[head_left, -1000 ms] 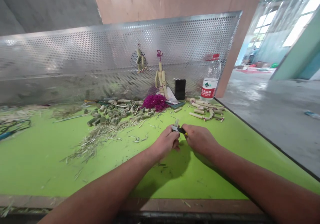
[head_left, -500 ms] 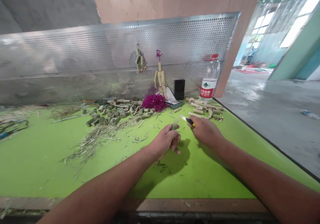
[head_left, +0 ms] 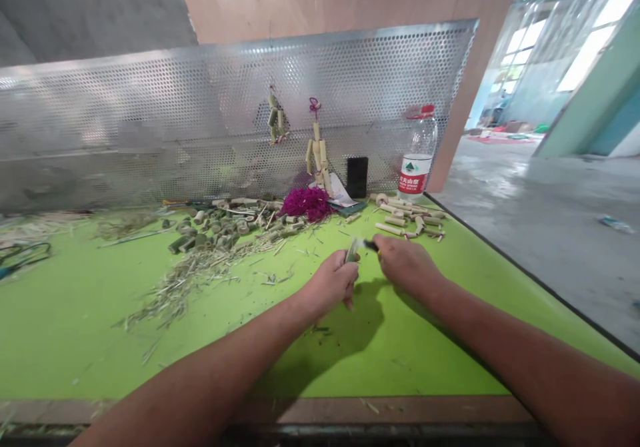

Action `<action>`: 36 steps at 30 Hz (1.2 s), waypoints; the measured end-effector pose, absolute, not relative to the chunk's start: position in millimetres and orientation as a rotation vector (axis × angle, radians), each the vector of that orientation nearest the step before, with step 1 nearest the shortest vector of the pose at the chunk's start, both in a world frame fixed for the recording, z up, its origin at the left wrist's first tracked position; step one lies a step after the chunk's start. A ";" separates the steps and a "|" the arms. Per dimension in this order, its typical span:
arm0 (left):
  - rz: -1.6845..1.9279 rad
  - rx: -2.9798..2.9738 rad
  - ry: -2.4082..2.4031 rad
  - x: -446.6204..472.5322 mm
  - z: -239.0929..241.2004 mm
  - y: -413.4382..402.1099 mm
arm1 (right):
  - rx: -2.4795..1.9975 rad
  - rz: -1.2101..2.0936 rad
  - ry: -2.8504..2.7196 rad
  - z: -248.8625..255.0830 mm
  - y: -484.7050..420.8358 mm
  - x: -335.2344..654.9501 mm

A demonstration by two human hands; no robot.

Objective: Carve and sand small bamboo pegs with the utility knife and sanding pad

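My left hand (head_left: 330,282) is closed around a short green bamboo piece (head_left: 353,250) whose tip sticks up above the fingers. My right hand (head_left: 406,262) is closed on a small knife (head_left: 369,244) with a black and yellow handle; its blade meets the tip of the bamboo piece. Both hands hover over the green table mat (head_left: 75,314), close together near the middle.
Cut green bamboo pieces (head_left: 210,228) and shavings (head_left: 180,286) lie left of my hands. Peeled pale bamboo pieces (head_left: 407,219) lie at the back right, near a water bottle (head_left: 418,154). A purple yarn bundle (head_left: 306,202), small bamboo figures (head_left: 318,157) and a perforated metal panel (head_left: 150,114) stand behind.
Half a second ago the knife was drawn away to the right of the bamboo piece. Now my right hand has come back left and the blade is on the piece's tip again.
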State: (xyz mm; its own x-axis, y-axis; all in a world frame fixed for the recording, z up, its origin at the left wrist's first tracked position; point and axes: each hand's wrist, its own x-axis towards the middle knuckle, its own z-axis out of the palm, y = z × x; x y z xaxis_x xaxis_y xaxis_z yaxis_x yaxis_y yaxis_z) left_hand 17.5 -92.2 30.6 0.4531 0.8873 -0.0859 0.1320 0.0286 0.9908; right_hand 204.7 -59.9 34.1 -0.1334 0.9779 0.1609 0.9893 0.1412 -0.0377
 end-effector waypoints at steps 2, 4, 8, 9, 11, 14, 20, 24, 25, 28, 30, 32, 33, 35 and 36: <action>0.697 1.491 0.857 17.7 31.9 -98.1 | -2.151 -0.087 -2.112 36.7 -49.4 221.3; 0.689 1.433 0.815 17.5 32.0 -99.7 | -2.182 -0.145 -2.024 38.3 -44.7 231.7; 0.815 1.246 0.870 16.1 31.3 -91.6 | -1.981 -0.133 -2.119 36.0 -57.4 218.2; 0.834 1.222 0.868 16.1 31.2 -89.4 | -1.901 -0.115 -2.190 34.6 -63.2 210.3; 0.839 1.231 0.868 16.6 31.1 -86.6 | -1.773 -0.106 -2.313 31.7 -73.9 195.3; 0.840 1.305 0.918 18.4 31.4 -85.0 | -1.696 -0.159 -2.398 28.4 -83.6 181.6; 0.803 1.401 1.090 19.3 31.8 -89.4 | -1.766 -0.155 -2.375 28.6 -73.6 188.8; 0.702 1.513 0.984 20.7 30.1 -100.8 | -2.126 -0.065 -2.115 35.1 -49.8 219.5; 0.706 1.497 0.976 21.1 30.0 -102.0 | -2.161 -0.117 -2.065 36.7 -45.8 226.1; 0.752 1.376 1.067 20.6 30.7 -97.8 | -2.101 -0.178 -2.015 38.6 -46.2 230.5; 0.807 1.307 1.071 19.4 30.0 -91.3 | -1.962 -0.165 -2.096 37.2 -55.8 220.1; 0.848 1.286 1.022 18.8 27.4 -85.7 | -1.814 -0.133 -2.221 34.8 -68.2 205.1; 0.858 1.292 0.996 18.9 25.7 -83.8 | -1.761 -0.122 -2.277 33.6 -73.9 198.0; 0.869 1.317 0.977 19.8 22.5 -82.2 | -1.710 -0.125 -2.353 31.6 -82.2 187.0; 0.872 1.336 0.996 20.5 21.6 -82.2 | -1.700 -0.140 -2.377 31.0 -84.7 183.6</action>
State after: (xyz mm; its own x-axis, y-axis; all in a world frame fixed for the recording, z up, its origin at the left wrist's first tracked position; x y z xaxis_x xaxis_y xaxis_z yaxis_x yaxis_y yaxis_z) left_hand 20.5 -82.2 21.6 0.3533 0.9326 -0.0742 0.0496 0.0606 0.9969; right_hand 183.6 -84.7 31.0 -0.3095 0.9229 0.2292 0.9434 0.3282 -0.0477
